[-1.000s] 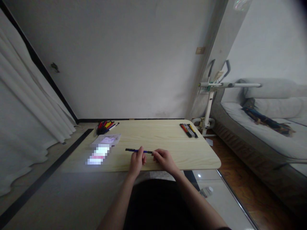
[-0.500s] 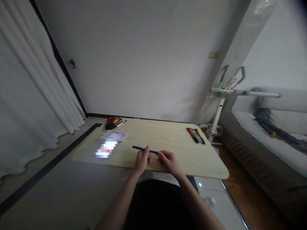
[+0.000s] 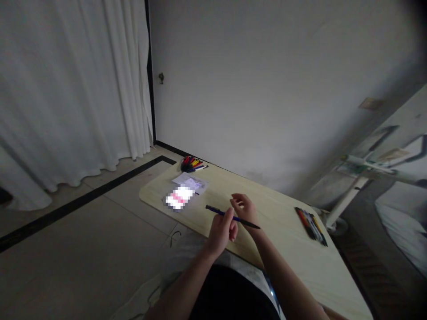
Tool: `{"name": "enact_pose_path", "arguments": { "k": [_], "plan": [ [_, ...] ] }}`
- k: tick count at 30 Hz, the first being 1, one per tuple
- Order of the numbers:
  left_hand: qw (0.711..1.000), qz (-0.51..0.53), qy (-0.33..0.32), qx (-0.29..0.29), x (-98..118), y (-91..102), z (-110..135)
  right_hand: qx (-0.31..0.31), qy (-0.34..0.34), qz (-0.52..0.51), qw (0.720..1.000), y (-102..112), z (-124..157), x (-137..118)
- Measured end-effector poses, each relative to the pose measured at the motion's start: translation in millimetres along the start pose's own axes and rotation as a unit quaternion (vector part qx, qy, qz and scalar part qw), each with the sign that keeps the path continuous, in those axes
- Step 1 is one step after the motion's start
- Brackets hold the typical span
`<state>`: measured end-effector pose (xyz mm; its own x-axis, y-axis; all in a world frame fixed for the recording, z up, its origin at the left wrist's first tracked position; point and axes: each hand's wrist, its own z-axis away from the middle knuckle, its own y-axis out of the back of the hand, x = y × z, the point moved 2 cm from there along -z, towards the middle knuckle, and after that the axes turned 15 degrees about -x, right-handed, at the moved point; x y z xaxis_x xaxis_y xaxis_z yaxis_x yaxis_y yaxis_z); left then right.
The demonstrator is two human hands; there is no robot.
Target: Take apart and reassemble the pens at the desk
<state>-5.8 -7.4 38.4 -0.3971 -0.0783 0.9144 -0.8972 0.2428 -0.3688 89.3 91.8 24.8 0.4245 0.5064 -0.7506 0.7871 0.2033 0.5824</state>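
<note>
My left hand (image 3: pixel 223 229) is closed around a slim blue-and-black pen (image 3: pixel 215 210), thumb on top. The pen lies roughly level above the near edge of the table, its dark right end passing in front of my right wrist. Just beyond the pen, my right hand (image 3: pixel 246 208) is lifted with loosely curled fingers apart, and nothing shows in it. A lit, blurred-out phone (image 3: pixel 180 197) lies to the left of my hands. Behind it is a clear plastic sheet or bag (image 3: pixel 196 182), and behind that a bunch of coloured pens (image 3: pixel 191 163).
At the right of the pale wooden table (image 3: pixel 276 249), several pens (image 3: pixel 311 226) lie side by side. A white exercise machine (image 3: pixel 350 195) stands past that end. White curtains (image 3: pixel 83 89) hang at the left, and a wall (image 3: pixel 260 89) rises behind the table.
The view has swung left, so the table appears turned. My right hand has let go of the pen's right end and moved forward past it; my left hand keeps its hold.
</note>
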Motion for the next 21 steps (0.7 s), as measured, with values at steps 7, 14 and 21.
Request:
{"name": "enact_pose_path", "arguments": {
  "k": [7,14,21],
  "plan": [
    [1.0,0.018,-0.025,0.001,24.3,5.8,13.6,-0.111,0.11,0.251,0.955,-86.4,-52.8,-44.1],
    [1.0,0.01,-0.01,0.024,24.3,14.1,15.9,-0.139,0.089,0.307,0.937,-101.4,-55.0,-55.1],
    [0.999,0.006,-0.024,0.024,19.5,9.3,15.5,-0.165,0.115,0.315,0.928,-100.0,-47.8,-65.5]
  ]
}}
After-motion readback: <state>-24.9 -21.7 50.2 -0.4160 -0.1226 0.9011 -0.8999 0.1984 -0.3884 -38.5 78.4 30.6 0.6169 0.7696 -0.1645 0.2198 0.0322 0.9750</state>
